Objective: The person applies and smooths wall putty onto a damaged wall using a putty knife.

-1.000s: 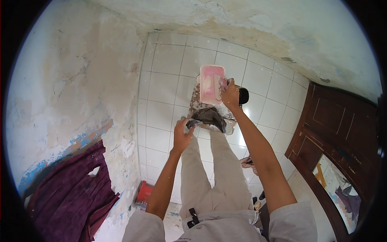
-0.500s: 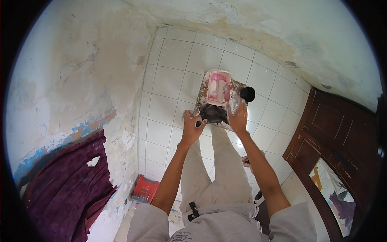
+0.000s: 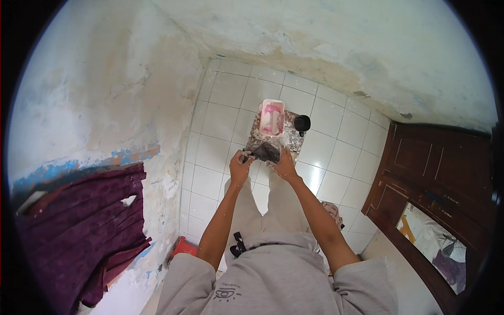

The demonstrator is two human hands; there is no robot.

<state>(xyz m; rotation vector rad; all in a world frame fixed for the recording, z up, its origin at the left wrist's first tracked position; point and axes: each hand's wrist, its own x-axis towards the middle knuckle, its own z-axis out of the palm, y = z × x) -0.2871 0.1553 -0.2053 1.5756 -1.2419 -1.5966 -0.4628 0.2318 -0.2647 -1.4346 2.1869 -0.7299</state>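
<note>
In front of my legs, a crumpled, shiny black plastic bag [image 3: 266,153] is stretched between my hands. My left hand [image 3: 241,164] has its fingers closed on the bag's left edge. On the other side, my right hand [image 3: 284,164] pinches the right edge. White residue coats the fingers of both hands. What lies inside the bag is hidden. Just beyond it, a pale pink rectangular tub [image 3: 262,122], smeared with brighter pink inside, rests on a stained, speckled board [image 3: 292,140]. A small black pot or cup with a handle [image 3: 302,123] sits at the board's right edge.
White floor tiles [image 3: 336,157] surround the board. Peeling walls [image 3: 100,89] rise at left and far side. A purple curtain [image 3: 89,226] hangs at left, a red container [image 3: 184,247] is low left, and a dark wooden cabinet [image 3: 441,157] stands at right.
My right hand has come down and inward from beside the tub to the bag's right edge. The bag is now held up between both hands. The whole view has shifted slightly.
</note>
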